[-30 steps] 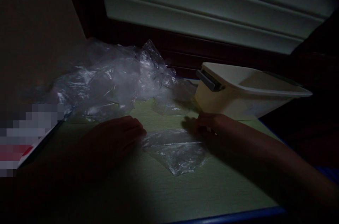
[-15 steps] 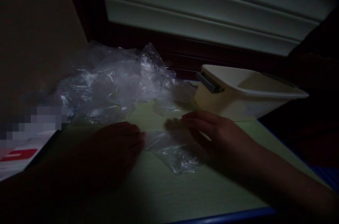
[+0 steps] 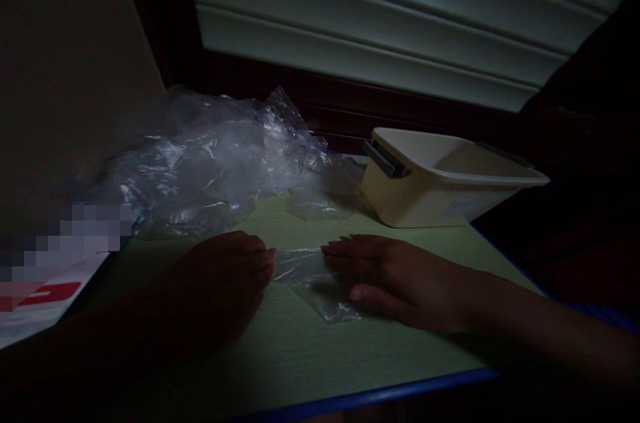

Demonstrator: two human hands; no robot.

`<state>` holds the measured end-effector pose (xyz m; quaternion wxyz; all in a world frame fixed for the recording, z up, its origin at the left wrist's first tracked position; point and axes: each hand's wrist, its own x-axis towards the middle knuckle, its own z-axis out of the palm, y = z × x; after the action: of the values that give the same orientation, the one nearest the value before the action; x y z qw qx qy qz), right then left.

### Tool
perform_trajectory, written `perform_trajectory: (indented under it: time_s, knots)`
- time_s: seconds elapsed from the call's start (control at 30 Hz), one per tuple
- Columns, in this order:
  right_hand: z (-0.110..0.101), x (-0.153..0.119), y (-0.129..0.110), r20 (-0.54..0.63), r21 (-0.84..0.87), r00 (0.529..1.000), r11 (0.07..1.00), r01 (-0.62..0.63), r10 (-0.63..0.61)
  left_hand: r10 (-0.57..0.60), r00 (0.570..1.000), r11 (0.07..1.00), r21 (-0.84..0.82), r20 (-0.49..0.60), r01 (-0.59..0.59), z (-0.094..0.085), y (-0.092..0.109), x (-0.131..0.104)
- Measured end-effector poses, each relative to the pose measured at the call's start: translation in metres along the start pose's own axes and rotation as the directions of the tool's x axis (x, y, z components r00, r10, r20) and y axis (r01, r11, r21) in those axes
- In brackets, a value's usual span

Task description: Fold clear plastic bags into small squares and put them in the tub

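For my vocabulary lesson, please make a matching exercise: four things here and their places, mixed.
1. cream rectangular plastic tub
2. crumpled transparent plastic heap
3. bare right hand
4. bare left hand

A. at left end of flat transparent plastic piece
B. far right of pale green table
C. over that piece's right part
D. far left of table

Pairs: 1B, 2D, 3C, 4A

Likely a dim room at home: a blue-edged table (image 3: 310,360) beside a dark-framed slatted panel (image 3: 360,30).
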<state>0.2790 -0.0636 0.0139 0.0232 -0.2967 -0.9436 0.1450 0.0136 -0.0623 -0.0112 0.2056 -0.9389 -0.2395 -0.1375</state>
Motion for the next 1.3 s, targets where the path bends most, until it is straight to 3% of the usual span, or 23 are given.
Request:
perform_trajectory:
  time_s: [0.1, 0.27, 0.37, 0.47, 0.57, 0.73, 0.87, 0.93, 1.0, 1.1, 1.17, 1.3]
  knots:
    - [-0.004, -0.023, 0.006, 0.004, 0.03, 0.993, 0.992, -0.119, 0.119, -0.022, 0.997, 1.0, 0.005, 0.072, 0.022, 0.0, -0.002, 0.001]
    - [0.004, -0.054, 0.017, -0.083, 0.239, 0.922, 0.906, -0.35, 0.378, 0.02, 1.0, 1.0, -0.007, 0.015, -0.019, 0.008, -0.004, -0.001]
    - [0.007, -0.056, 0.026, -0.112, 0.364, 0.879, 0.843, -0.397, 0.463, 0.005, 0.999, 1.0, -0.019, 0.054, -0.004, 0.011, -0.005, -0.003]
    - [0.006, -0.042, 0.035, -0.175, 0.379, 0.85, 0.831, -0.408, 0.497, 0.029, 1.0, 0.998, -0.059, -0.001, -0.029, 0.014, -0.006, -0.005]
    - [0.004, -0.019, 0.043, -0.247, 0.345, 0.837, 0.851, -0.395, 0.489, 0.028, 0.999, 0.997, -0.073, -0.04, -0.031, 0.017, -0.007, -0.007]
    - [0.01, 0.005, 0.042, -0.136, 0.285, 0.893, 0.88, -0.38, 0.429, -0.077, 0.997, 0.988, -0.133, 0.025, 0.079, 0.018, -0.005, -0.008]
    - [0.023, 0.004, 0.034, -0.272, 0.192, 0.892, 0.928, -0.318, 0.362, -0.181, 0.983, 0.953, -0.243, 0.014, 0.179, 0.02, 0.0, -0.004]
    - [0.028, 0.001, 0.034, -0.344, 0.127, 0.882, 0.947, -0.296, 0.322, -0.282, 0.959, 0.905, -0.337, -0.014, 0.261, 0.025, 0.002, -0.002]
    - [0.031, -0.001, 0.036, -0.373, 0.113, 0.871, 0.947, -0.3, 0.32, -0.417, 0.909, 0.813, -0.453, -0.014, 0.366, 0.03, 0.001, -0.002]
    - [0.031, -0.003, 0.039, -0.41, 0.152, 0.854, 0.947, -0.284, 0.322, -0.563, 0.824, 0.645, -0.589, 0.064, 0.487, 0.037, -0.002, -0.002]
    - [0.03, -0.004, 0.038, -0.439, 0.176, 0.844, 0.951, -0.255, 0.308, -0.571, 0.802, 0.564, -0.628, 0.173, 0.537, 0.038, -0.005, -0.002]
    - [0.028, -0.003, 0.033, -0.442, 0.294, 0.837, 0.933, -0.206, 0.324, -0.483, 0.829, 0.542, -0.647, 0.282, 0.536, 0.032, -0.007, 0.001]
